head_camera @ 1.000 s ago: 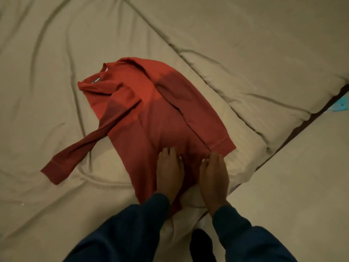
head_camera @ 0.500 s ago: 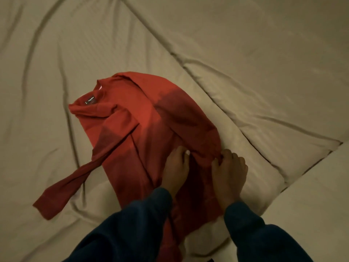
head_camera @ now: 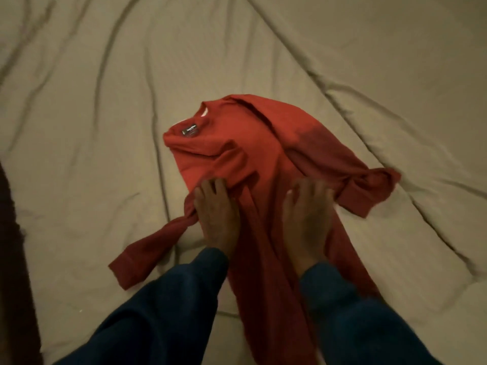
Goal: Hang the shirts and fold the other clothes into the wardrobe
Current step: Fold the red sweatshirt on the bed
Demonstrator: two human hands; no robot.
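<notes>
A red long-sleeved sweater [head_camera: 245, 154] lies on the beige bed sheet [head_camera: 92, 127], collar and label at the far end. Its left sleeve [head_camera: 147, 251] trails toward the near left. The right sleeve is bunched, with its cuff [head_camera: 366, 191] sticking out to the right. My left hand [head_camera: 216, 217] rests on the sweater's body where the left sleeve starts, fingers curled into gathered cloth. Beside it, my right hand [head_camera: 308, 219] presses on the body near the right sleeve, fingers dug into the fabric. The lower part of the sweater runs down between my dark blue sleeves.
The wrinkled sheet spreads all around the sweater, with a raised fold [head_camera: 395, 122] running diagonally at the right. A dark, blurred shape [head_camera: 13, 272] fills the left edge of the view.
Both hands have slid from the sweater's lower hem up to its middle. The cloth has bunched under the fingers and the right cuff now sticks out to the right.
</notes>
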